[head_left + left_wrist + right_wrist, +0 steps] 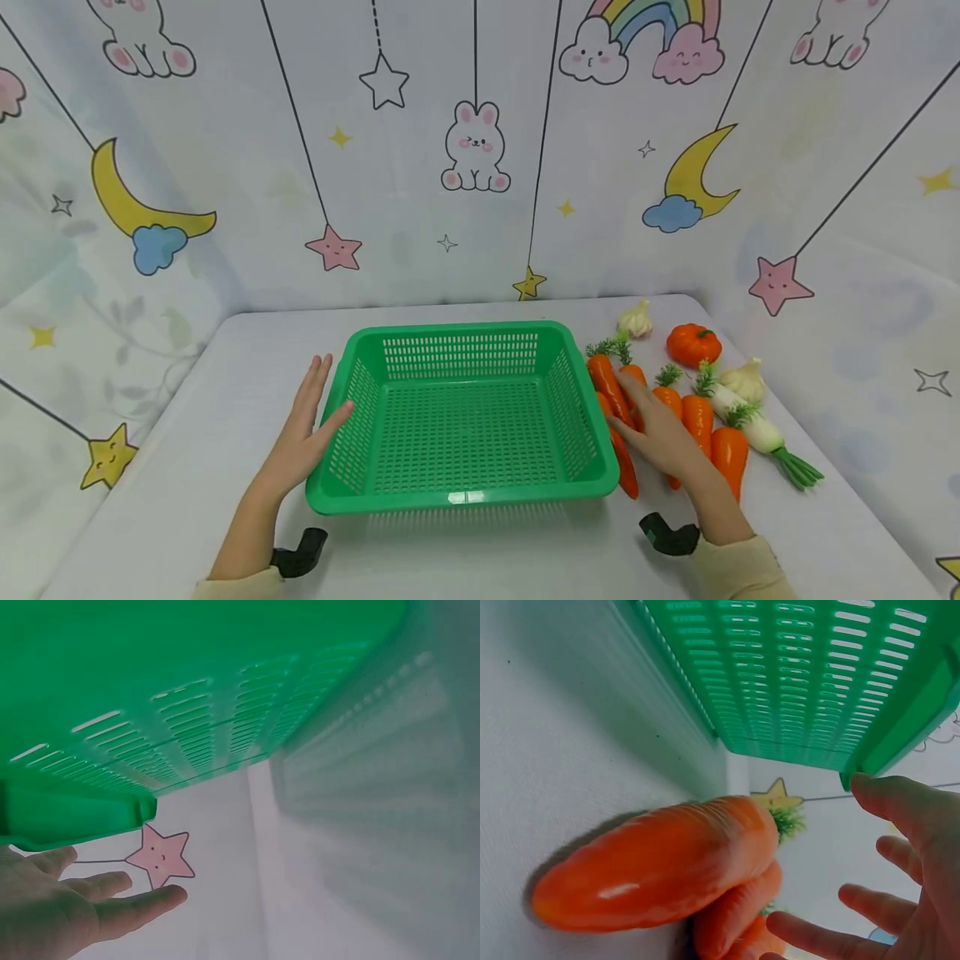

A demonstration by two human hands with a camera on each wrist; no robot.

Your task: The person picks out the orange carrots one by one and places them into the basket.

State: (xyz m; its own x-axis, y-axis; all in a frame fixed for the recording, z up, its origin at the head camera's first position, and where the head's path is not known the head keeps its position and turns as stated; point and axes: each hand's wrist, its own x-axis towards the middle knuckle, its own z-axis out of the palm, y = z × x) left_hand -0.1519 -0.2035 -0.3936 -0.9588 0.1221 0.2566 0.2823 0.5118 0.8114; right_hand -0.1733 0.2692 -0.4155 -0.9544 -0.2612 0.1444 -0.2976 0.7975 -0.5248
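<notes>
A green plastic basket (462, 501) with slotted walls sits on the white table, its inside bare. Beside its left rim is my left hand (296, 442), fingers stretched out and thumb over the edge. My right hand (663, 433) lies along the opposite rim with its fingers extended, over several orange carrots (609, 390). In the right wrist view the thumb tip comes right at the basket's rim (900, 742), and a large carrot (660, 870) lies below it. The left wrist view shows straight fingers (142, 911) under the basket rim.
Right of the carrots lie a small orange pumpkin (693, 344), a garlic bulb (635, 321), another garlic bulb (744, 382) and a white vegetable with green leaves (761, 432). A patterned cloth (420, 167) hangs behind the table (225, 375).
</notes>
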